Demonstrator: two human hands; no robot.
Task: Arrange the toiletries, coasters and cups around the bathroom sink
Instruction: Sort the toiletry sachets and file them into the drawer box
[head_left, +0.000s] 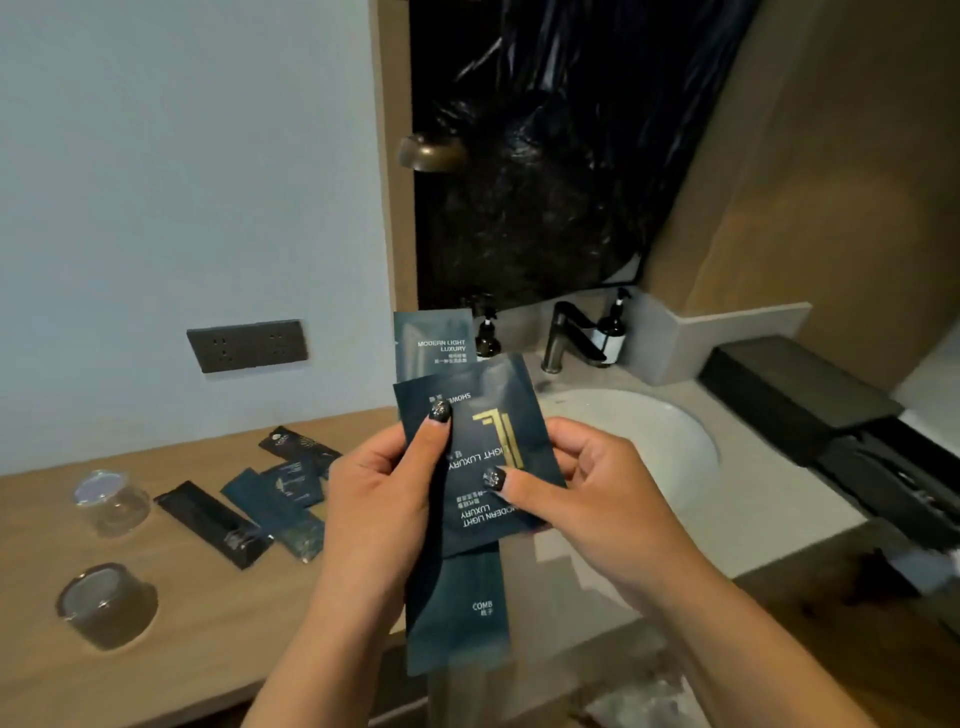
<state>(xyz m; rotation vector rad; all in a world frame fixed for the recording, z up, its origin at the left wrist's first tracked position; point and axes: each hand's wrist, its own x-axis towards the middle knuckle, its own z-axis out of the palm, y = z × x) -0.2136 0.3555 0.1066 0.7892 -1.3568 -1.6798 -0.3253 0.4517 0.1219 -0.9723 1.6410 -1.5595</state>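
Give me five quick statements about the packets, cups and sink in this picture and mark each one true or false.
1. Both hands hold the dark square packet. True: the left hand and right hand pinch it.
2. A long packet behind it reads COMB. True.
3. The two cups stand in the sink. False: they sit on the wooden counter at left.
4. Water runs from the faucet. False: none is visible.
5. More packets lie on the counter. True.
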